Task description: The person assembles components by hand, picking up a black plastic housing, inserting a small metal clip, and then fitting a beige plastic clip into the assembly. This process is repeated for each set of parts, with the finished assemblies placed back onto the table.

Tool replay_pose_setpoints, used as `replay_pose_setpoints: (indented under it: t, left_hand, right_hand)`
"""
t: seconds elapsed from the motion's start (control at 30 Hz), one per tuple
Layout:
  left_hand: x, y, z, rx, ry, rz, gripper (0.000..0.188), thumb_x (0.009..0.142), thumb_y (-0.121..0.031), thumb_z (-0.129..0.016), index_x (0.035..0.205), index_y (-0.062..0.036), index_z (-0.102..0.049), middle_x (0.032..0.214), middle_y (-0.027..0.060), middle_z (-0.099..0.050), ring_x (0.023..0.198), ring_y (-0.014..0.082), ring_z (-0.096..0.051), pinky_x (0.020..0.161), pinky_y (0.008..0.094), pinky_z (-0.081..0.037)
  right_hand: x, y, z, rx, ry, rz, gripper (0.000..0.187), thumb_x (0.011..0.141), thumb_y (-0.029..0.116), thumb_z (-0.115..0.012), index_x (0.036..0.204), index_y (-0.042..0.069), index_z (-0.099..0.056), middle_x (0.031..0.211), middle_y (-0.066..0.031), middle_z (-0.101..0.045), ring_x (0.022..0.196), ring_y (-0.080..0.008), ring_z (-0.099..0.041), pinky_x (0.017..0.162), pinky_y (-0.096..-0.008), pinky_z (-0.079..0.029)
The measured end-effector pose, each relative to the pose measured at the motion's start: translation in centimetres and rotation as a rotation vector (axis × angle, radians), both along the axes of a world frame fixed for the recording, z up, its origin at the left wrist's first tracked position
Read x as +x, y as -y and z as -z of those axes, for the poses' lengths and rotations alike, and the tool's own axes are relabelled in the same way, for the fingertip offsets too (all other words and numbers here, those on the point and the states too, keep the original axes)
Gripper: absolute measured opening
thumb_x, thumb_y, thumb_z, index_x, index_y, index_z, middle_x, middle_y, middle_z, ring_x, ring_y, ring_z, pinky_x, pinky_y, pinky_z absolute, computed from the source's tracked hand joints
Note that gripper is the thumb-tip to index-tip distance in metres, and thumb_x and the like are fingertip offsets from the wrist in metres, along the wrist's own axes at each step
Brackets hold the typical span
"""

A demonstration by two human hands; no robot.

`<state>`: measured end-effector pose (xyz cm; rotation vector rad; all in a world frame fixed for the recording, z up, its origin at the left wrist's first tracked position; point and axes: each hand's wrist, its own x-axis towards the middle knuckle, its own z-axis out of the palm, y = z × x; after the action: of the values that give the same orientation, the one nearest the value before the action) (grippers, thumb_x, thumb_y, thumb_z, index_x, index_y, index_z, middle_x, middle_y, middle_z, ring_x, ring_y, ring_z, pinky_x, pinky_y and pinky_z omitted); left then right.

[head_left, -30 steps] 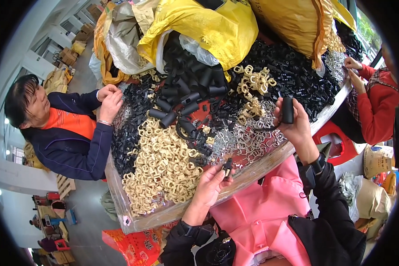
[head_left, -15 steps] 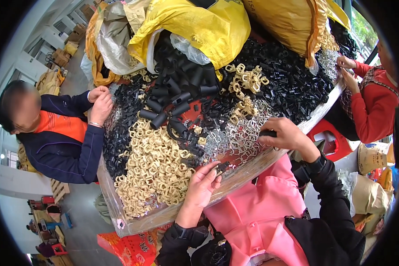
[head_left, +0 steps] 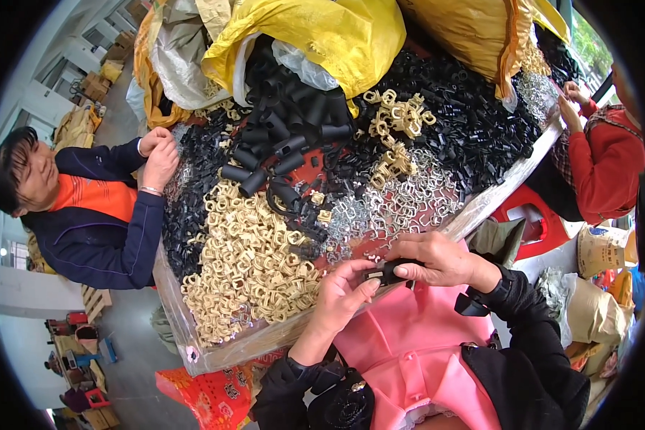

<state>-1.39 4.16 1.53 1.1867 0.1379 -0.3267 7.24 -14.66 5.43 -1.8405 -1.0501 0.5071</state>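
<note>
Above the table's near edge, my two hands meet around a small black plastic part. My left hand pinches its left end between thumb and fingers. My right hand is closed over the right end, thumb on top; whether it holds a separate black piece there, I cannot tell. Just beyond my hands lie bent silver metal clips. A heap of beige ring-shaped plastic pieces spreads to the left of my left hand.
Black tubes lie mid-table, and small black parts are piled at the right. Yellow sacks stand at the back. A wooden rim edges the table. Co-workers' hands work at the left and right sides.
My right hand has come down and left from above the metal clips to meet my left hand. My left hand has shifted slightly right, and both now hold the black part together.
</note>
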Motion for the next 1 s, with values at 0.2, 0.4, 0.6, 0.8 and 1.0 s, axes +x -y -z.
replay_pose_setpoints:
  t: [0.2,0.4,0.6,0.8,1.0]
  left_hand:
    - [0.1,0.5,-0.2,-0.037,-0.031,-0.067,0.027,0.071,-0.005,-0.066,0.094,-0.0010,-0.052,0.076,0.0034,-0.056,0.059,0.0063,-0.049,0.053,0.0180,-0.040]
    - [0.1,0.5,0.5,-0.045,-0.073,-0.046,0.028,0.070,-0.005,-0.066,0.094,-0.0006,-0.053,0.079,0.0038,-0.057,0.060,0.0067,-0.050,0.053,0.0183,-0.041]
    - [0.3,0.9,1.0,-0.104,-0.116,-0.026,0.028,0.074,-0.008,-0.064,0.098,0.0014,-0.053,0.083,0.0059,-0.059,0.065,0.0071,-0.054,0.055,0.0176,-0.043]
    - [0.3,1.4,1.3,-0.121,-0.194,-0.068,0.026,0.075,-0.007,-0.062,0.099,0.0011,-0.054,0.079,0.0062,-0.060,0.064,0.0096,-0.056,0.055,0.0200,-0.046]
    - [0.8,1.3,1.0,-0.116,-0.188,-0.044,0.026,0.075,-0.007,-0.062,0.099,0.0017,-0.055,0.080,0.0069,-0.060,0.062,0.0103,-0.057,0.055,0.0193,-0.047]
  right_hand:
    - [-0.4,-0.1,0.9,0.065,-0.017,0.009,0.030,0.083,0.027,-0.050,0.093,-0.002,-0.052,0.081,-0.0162,-0.054,0.074,-0.0330,-0.055,0.065,-0.0383,-0.044]
    - [-0.8,0.1,1.1,0.058,0.002,0.043,0.026,0.084,0.024,-0.049,0.091,-0.001,-0.053,0.078,-0.0150,-0.053,0.072,-0.0321,-0.055,0.061,-0.0376,-0.044]
    - [-1.7,0.0,0.9,0.007,0.107,0.152,0.022,0.085,0.022,-0.047,0.090,0.000,-0.053,0.074,-0.0134,-0.052,0.069,-0.0317,-0.055,0.057,-0.0370,-0.044]
    - [-2.3,0.0,2.4,0.038,0.045,0.289,0.026,0.089,0.021,-0.040,0.094,-0.001,-0.051,0.075,-0.0134,-0.053,0.066,-0.0284,-0.056,0.059,-0.0333,-0.044]
    - [-2.3,-0.2,2.2,0.107,0.025,0.359,0.023,0.088,0.021,-0.041,0.087,0.001,-0.054,0.071,-0.0140,-0.052,0.066,-0.0318,-0.054,0.056,-0.0369,-0.043]
